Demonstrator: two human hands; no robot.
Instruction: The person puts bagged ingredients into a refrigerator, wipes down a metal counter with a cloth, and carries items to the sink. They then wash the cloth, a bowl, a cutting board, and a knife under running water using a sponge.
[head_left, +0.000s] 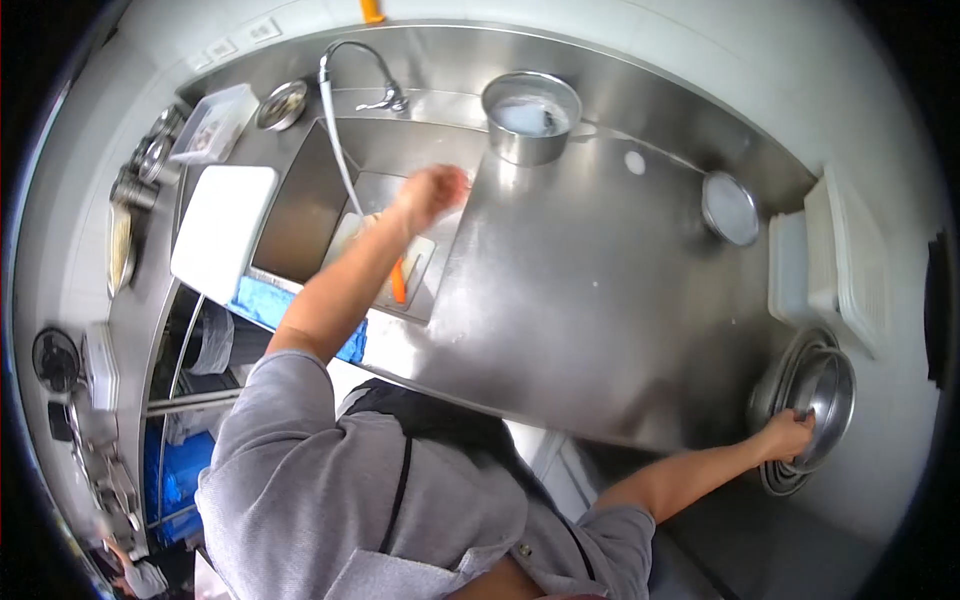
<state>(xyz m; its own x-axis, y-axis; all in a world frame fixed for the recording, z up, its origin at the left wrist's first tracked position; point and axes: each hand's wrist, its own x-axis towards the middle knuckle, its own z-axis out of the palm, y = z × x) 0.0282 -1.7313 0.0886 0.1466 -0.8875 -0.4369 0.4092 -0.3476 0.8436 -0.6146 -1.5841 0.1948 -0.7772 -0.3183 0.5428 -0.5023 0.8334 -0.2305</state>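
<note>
My left hand [435, 195] is over the right side of the sink [290, 215], its fingers smeared by motion; I cannot make out whether it holds anything. Below that forearm, a white board [424, 262] and a long orange piece [398, 282] lie in the sink, partly hidden by the arm. At the far right, my right hand [790, 435] is closed on the near rim of a shiny metal bowl [833, 395]. That bowl leans on edge against other nested metal bowls [778, 480] at the counter's right end.
A metal pot [530, 145] with liquid stands behind the sink's right edge. The faucet [385, 98] has a white hose. A round lidded container [730, 208] and white plastic bins [838, 260] stand right. Left are a white cutting board [222, 230] and clear tub [215, 122].
</note>
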